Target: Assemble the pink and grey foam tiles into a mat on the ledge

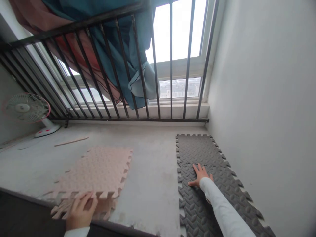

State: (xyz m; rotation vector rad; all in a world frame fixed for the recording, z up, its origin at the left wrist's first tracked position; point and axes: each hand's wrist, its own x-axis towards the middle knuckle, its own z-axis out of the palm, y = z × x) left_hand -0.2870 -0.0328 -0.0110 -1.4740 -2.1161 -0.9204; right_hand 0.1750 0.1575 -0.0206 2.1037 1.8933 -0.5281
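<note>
Left hand (80, 210) gripping pink mat (98, 171), lower left | right hand (201, 176) pressing flat, open, on grey mat (204, 184) | risk: pink edge teeth could be tearing if yanked

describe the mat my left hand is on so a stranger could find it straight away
Start at the barred window and drop to the concrete floor. On its left side lie pink foam mats, where the left hand grips the near edge. Pale pink with puzzle-tooth edges, unlike the dark grey mats under the right hand.

Pink mats (98, 171), grey mats (204, 177) (diamond-plate embossed)
</note>
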